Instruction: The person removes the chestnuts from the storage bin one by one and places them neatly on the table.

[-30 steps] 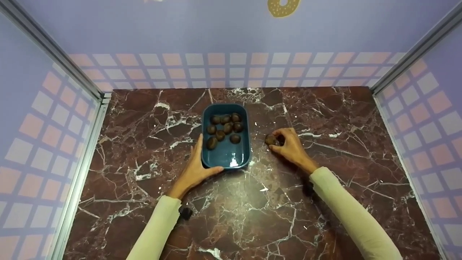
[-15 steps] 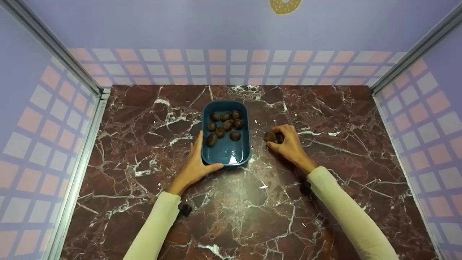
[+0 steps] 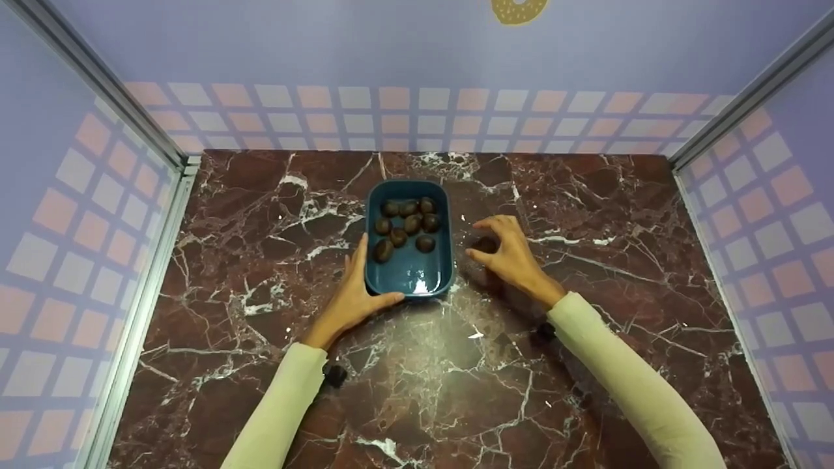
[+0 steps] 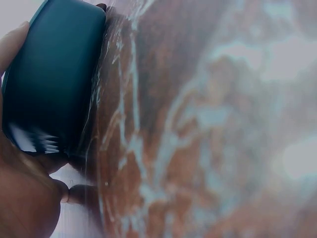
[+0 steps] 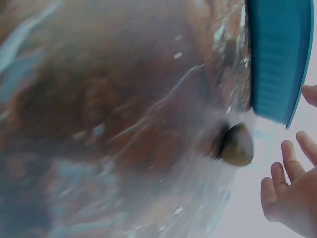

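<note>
A dark teal rectangular container [image 3: 410,277] stands on the table, with several brown chestnuts [image 3: 412,225] inside, mostly in its far part. My left hand [image 3: 352,303] holds the container's near left corner, fingers along its left side and thumb across its near side. The left wrist view shows this hand against the container's wall [image 4: 54,74]. To the right of the container, a single chestnut [image 5: 237,145] lies on the table. My right hand [image 3: 515,257] is spread around that chestnut, thumb and fingers parted. In the right wrist view, the fingers [image 5: 292,168] are apart from it.
A dark red marbled tabletop [image 3: 260,260] with white veins lies beneath everything. Purple panels with pink and white squares [image 3: 394,98] enclose the back and both sides. Metal rails [image 3: 140,306] run along the table's side edges.
The right hand's thumb and fingers have parted from the chestnut and reach a little further left past it. The left hand stays on the container. The head view has shifted slightly.
</note>
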